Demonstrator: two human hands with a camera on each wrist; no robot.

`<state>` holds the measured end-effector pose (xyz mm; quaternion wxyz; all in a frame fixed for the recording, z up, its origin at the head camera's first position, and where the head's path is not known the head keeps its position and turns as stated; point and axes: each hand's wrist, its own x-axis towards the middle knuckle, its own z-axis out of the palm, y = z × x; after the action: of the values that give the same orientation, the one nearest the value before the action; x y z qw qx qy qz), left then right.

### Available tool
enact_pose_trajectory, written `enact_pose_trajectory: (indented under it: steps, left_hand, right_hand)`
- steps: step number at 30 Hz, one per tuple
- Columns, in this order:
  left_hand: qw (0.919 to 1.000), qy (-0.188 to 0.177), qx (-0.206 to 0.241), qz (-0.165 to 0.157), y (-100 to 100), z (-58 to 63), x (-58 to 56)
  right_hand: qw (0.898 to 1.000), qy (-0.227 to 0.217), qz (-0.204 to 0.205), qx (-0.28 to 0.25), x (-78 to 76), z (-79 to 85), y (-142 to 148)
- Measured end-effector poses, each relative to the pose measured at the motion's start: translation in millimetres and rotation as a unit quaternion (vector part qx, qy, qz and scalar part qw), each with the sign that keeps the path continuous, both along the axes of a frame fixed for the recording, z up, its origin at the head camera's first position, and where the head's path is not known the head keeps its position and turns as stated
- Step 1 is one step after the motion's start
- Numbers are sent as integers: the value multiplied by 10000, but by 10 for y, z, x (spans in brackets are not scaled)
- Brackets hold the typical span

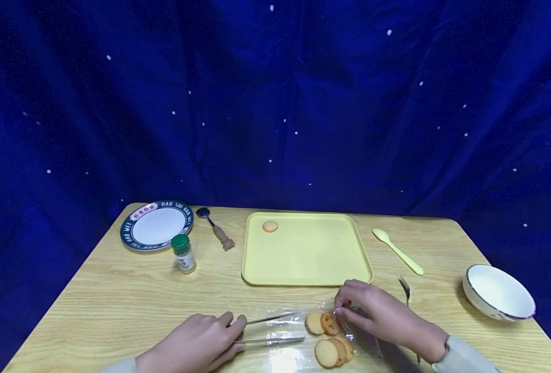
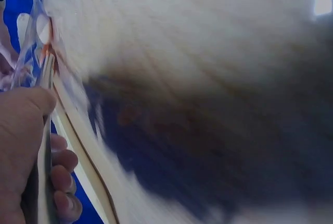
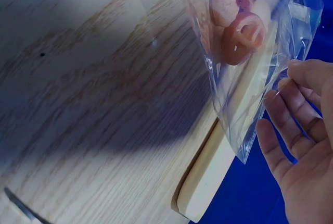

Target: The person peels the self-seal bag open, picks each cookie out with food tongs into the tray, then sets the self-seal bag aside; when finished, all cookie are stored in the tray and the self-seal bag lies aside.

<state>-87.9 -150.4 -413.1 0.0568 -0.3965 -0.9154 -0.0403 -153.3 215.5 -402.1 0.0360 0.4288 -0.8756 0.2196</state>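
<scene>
My left hand [image 1: 198,342] grips a pair of metal tongs [image 1: 280,341], their two arms spread apart and pointing right toward several cookies [image 1: 326,353]. Those cookies lie in a clear plastic bag [image 3: 237,125]; one pretzel-shaped cookie [image 3: 243,37] shows among round ones. In the head view the tong tips reach over the bag's left part, short of the cookies. With thumb and fingertips my right hand [image 1: 387,316] pinches the bag's edge on the right. A single round cookie [image 1: 270,226] sits on the yellow tray [image 1: 308,259] at its back left corner.
At the back left are a blue-rimmed plate [image 1: 157,225], a green-capped shaker [image 1: 184,254] and a brown-handled spoon [image 1: 219,233]. To the right lie a yellow spoon [image 1: 398,251] and a fork [image 1: 406,290], the latter partly behind my right arm. A white bowl [image 1: 498,292] stands near the right edge.
</scene>
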Motion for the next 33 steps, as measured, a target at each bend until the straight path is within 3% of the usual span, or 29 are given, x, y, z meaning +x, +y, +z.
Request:
enact_pose_trajectory:
  steps: [2,9,16,27,33]
  left_hand:
    - [9999,149,3,-24,62,4,-15]
    - [9920,1231,-192,-221,192,-6,-85]
    - [9845,1685,-390,-298,239,11,-123]
    - [9806,1789,-740,-306,277,61,-141]
    - [9916,1153,-440,-395,213,39,-144]
  right_hand:
    - [10000,27,-1,7,-2,0,-9]
    - [9999,165,10,4,-13,-4,-35]
    - [9998,192,46,-33,-17,-2,-37]
    - [9999,153,19,-46,-12,-50,-19]
    - [9997,211,19,-81,-16,-49,-15]
